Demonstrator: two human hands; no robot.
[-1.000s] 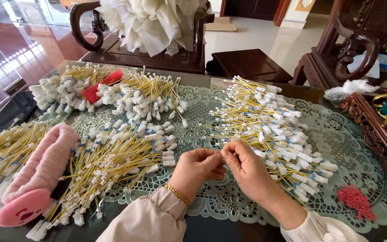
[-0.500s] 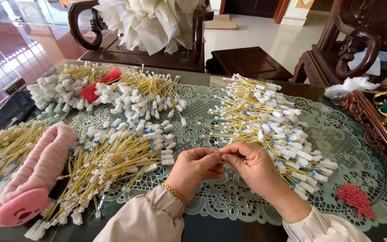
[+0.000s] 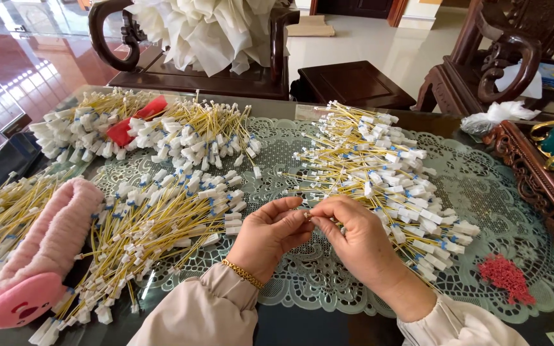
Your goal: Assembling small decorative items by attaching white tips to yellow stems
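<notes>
My left hand (image 3: 269, 232) and my right hand (image 3: 354, 238) meet over the lace mat (image 3: 508, 192), fingertips pinched together on a small yellow wire with a white connector (image 3: 307, 216); most of it is hidden by my fingers. A gold bracelet (image 3: 243, 273) sits on my left wrist. Just right of my hands lies a pile of yellow wires with white connectors (image 3: 386, 173). A second such pile (image 3: 155, 224) lies to the left of my left hand.
More wire piles (image 3: 161, 128) sit at the back left with a red piece (image 3: 129, 125) among them. A pink plush item (image 3: 40, 256) lies at the left. A heap of small red bits (image 3: 506, 277) is at the right, beside a carved wooden tray (image 3: 540, 186). Wooden chairs stand behind the table.
My hands have stayed together in the same spot. The fingers shifted slightly around the small wire; the piles have not moved.
</notes>
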